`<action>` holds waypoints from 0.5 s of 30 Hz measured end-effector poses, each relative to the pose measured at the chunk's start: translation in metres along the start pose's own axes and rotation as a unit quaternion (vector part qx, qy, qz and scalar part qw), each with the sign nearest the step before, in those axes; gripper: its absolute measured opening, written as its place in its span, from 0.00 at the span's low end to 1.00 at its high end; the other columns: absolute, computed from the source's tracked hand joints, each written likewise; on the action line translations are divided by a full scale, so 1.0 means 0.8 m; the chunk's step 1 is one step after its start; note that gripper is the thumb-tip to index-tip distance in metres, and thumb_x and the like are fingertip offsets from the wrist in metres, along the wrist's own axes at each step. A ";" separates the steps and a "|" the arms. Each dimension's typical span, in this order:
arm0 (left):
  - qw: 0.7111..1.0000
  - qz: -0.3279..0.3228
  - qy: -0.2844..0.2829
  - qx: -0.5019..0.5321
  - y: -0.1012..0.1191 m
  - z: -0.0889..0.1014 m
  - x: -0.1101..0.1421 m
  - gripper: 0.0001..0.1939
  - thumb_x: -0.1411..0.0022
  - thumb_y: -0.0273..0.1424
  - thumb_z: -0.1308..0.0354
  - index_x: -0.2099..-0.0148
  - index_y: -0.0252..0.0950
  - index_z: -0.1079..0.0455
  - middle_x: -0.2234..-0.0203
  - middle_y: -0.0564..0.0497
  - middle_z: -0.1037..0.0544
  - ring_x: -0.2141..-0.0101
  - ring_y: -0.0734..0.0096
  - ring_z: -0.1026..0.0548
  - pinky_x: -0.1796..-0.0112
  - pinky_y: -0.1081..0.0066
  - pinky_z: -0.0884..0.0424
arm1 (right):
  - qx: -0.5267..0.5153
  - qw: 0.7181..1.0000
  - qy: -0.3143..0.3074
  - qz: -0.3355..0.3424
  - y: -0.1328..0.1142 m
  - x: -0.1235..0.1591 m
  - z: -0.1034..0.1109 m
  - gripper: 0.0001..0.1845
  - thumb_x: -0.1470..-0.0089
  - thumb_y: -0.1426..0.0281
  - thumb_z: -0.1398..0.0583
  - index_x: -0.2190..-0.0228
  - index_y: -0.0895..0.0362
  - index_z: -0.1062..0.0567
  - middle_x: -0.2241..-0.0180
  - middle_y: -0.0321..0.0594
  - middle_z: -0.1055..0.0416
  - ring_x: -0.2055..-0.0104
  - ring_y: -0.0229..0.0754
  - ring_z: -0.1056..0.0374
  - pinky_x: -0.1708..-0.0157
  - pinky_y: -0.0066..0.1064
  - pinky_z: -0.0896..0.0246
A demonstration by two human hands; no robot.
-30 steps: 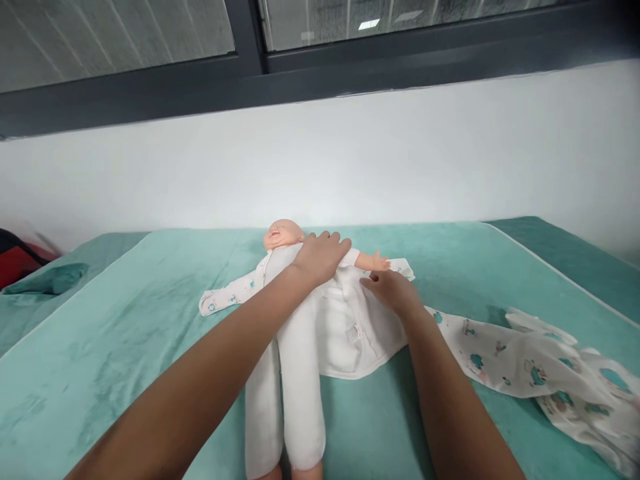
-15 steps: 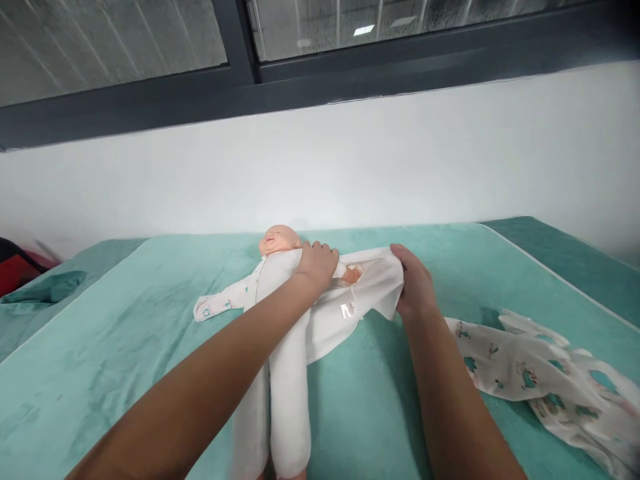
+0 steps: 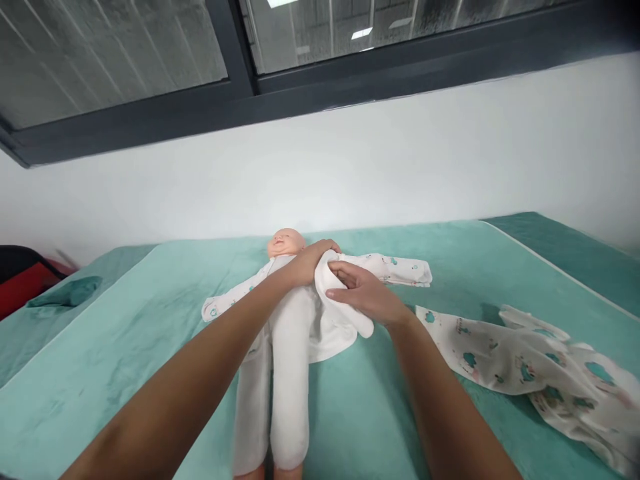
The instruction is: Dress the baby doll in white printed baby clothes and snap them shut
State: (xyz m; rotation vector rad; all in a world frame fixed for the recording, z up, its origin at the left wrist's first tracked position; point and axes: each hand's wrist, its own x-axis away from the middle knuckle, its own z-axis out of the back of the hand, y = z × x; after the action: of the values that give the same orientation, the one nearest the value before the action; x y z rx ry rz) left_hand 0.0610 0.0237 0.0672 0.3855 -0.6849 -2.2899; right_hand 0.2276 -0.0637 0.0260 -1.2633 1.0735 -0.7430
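A baby doll (image 3: 286, 242) lies on its back, its legs in white leggings (image 3: 290, 387). Around its upper body is a white baby shirt (image 3: 333, 340) with printed sleeves, one front panel bunched up at the doll's side. My left hand (image 3: 313, 261) is closed over the cloth near the doll's shoulder, its fingertips partly hidden. My right hand (image 3: 367, 293) faces it, thumb and fingers bent around the bunched white panel. Beyond both hands, a printed sleeve (image 3: 403, 269) stretches out flat to the right. The doll's arm on that side is hidden.
A crumpled white garment with green prints (image 3: 530, 367) lies to the right on the green padded cover (image 3: 125, 347). Behind it rise a white wall (image 3: 350, 173) and a dark window frame (image 3: 350, 90). A red and black item (image 3: 23, 280) sits at the far left.
My right hand has moved left, close to my left hand, from the stretched cloth end. The printed sleeve now lies extended to the right, and the doll's bare hand no longer shows.
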 end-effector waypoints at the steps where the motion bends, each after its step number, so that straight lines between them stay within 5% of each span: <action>1: 1.000 0.000 0.002 0.003 -0.002 0.000 0.001 0.16 0.43 0.33 0.46 0.51 0.39 0.32 0.57 0.52 0.23 0.60 0.68 0.25 0.59 0.70 0.29 | -0.012 1.000 -0.010 -0.005 0.000 0.001 -0.001 0.18 0.48 0.69 0.36 0.54 0.51 0.26 0.54 0.38 0.28 0.51 0.43 0.32 0.49 0.36 0.37; 5: 0.999 0.019 0.033 -0.035 -0.010 0.003 0.007 0.08 0.48 0.30 0.45 0.63 0.37 0.30 0.66 0.52 0.23 0.64 0.66 0.26 0.62 0.68 0.29 | -0.061 0.997 -0.025 -0.031 0.003 0.000 -0.004 0.26 0.49 0.70 0.36 0.47 0.50 0.29 0.45 0.41 0.31 0.44 0.46 0.34 0.48 0.37 0.37; 9: 0.990 0.033 0.119 -0.061 -0.013 0.021 0.029 0.08 0.49 0.26 0.49 0.67 0.37 0.31 0.63 0.49 0.23 0.60 0.64 0.26 0.58 0.64 0.29 | -0.060 0.995 -0.078 -0.005 0.011 -0.003 -0.019 0.27 0.49 0.70 0.35 0.46 0.51 0.29 0.43 0.41 0.32 0.42 0.46 0.36 0.42 0.40 0.41; 15: 0.953 0.122 0.238 -0.141 -0.019 0.038 0.068 0.05 0.45 0.26 0.50 0.69 0.38 0.34 0.65 0.49 0.24 0.60 0.63 0.27 0.58 0.63 0.30 | -0.024 0.981 -0.189 -0.029 -0.004 0.012 -0.044 0.32 0.48 0.66 0.34 0.42 0.48 0.32 0.50 0.41 0.28 0.54 0.42 0.30 0.50 0.39 0.34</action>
State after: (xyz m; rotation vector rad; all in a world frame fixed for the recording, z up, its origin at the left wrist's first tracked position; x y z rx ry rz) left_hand 0.0003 0.0060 0.0788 0.6467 -0.1464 -1.9165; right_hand 0.1987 -0.0864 0.0285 -1.4145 0.7511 -0.4937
